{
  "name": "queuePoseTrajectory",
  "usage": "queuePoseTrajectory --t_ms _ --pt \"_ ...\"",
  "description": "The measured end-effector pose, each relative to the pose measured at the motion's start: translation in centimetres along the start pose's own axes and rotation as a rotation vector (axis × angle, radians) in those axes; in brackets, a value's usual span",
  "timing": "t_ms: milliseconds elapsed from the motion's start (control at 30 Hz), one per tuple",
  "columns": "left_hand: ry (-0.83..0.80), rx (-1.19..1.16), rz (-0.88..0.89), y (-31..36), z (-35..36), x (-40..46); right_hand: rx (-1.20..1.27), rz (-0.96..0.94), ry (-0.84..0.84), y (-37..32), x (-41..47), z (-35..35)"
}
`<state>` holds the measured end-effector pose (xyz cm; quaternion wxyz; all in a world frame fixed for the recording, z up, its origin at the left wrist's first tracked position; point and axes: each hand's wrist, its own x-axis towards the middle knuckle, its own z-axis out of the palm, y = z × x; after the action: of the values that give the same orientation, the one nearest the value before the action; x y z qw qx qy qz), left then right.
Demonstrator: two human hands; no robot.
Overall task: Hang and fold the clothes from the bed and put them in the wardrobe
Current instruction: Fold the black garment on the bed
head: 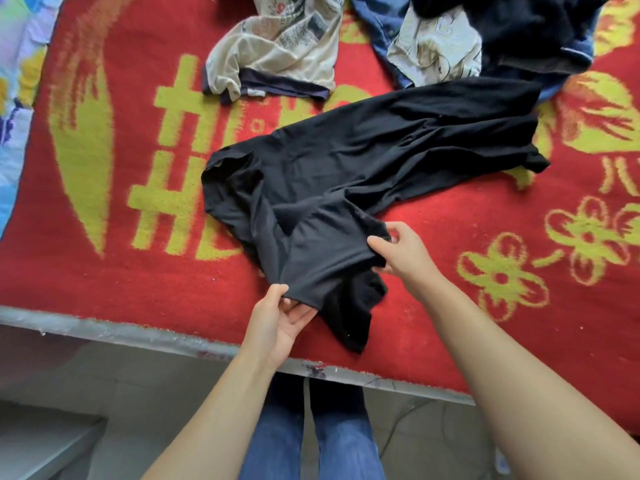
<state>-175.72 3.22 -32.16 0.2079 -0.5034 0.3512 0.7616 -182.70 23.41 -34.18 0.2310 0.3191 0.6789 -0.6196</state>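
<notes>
Both hands have a grip on one end of a black garment (346, 168) that lies on the bed. Left hand (277, 322), palm turned up, pinches a fold of the hem between thumb and fingers. Right hand (398, 252) pinches the same edge further along, thumb on top, fingers curled under the cloth. Between the two hands the edge is pulled nearly taut, while a loose flap hangs below it toward the bed's near edge.

From there the garment stretches away across a red blanket (121, 271) with yellow patterns, reaching up and right toward a dark pile of clothes (519, 29). A beige printed top (284, 46) lies apart, further back.

The black fabric looks thin, soft and light, draping and creasing freely, so it will likely sag unless held at two points. Corners and hem edges seem the best places to hold for folding.
</notes>
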Motion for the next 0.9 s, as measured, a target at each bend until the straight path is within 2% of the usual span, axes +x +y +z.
queuePoseTrajectory --t_ms 67,100,167,233,400,467,600,633,667,733,800,833,900 --pt "0.167 0.108 -0.088 -2.8 -0.4 0.6 -0.219 0.233 0.016 3.3 0.0 -1.0" --pt "0.228 0.137 -0.131 -4.1 -0.6 0.8 -0.347 0.261 0.019 4.6 0.2 -1.3" --pt "0.28 0.267 -0.196 -6.4 -1.0 1.4 -0.563 0.169 0.072 6.2 0.8 -1.4" --pt "0.281 0.443 -0.208 -8.1 -0.9 1.6 -0.663 0.088 0.116 6.5 1.2 -1.5" --pt "0.281 0.612 -0.15 -10.0 0.0 1.6 -0.963 0.023 -0.006 6.2 0.5 -1.1" --pt "0.249 0.576 -0.151 -9.9 0.6 1.5 -0.86 -0.009 -0.058 5.3 0.0 -1.2" --pt "0.173 0.214 -0.025 -7.9 0.7 0.4 -0.183 0.052 -0.233 3.1 -1.6 -1.8" --pt "0.123 0.152 0.028 -7.7 0.2 0.1 -0.05 0.092 -0.277 3.2 -2.0 -2.0" --pt "0.095 0.168 0.047 -7.7 -0.4 -0.3 -0.018 0.132 -0.295 3.5 -2.4 -2.2" --pt "0.091 0.332 -0.024 -8.5 -1.7 -1.2 -0.237 0.185 -0.238 4.5 -3.0 -2.3" --pt "0.14 0.548 -0.156 -9.2 -3.0 -1.5 -0.653 0.208 -0.149 5.9 -3.1 -2.3" --pt "0.21 0.661 -0.134 -8.8 -3.6 -0.8 -0.846 0.212 -0.096 6.2 -3.0 -2.3" --pt "0.385 0.832 0.134 -5.5 -3.8 1.4 -1.12 0.109 0.058 5.4 -2.9 -1.5"
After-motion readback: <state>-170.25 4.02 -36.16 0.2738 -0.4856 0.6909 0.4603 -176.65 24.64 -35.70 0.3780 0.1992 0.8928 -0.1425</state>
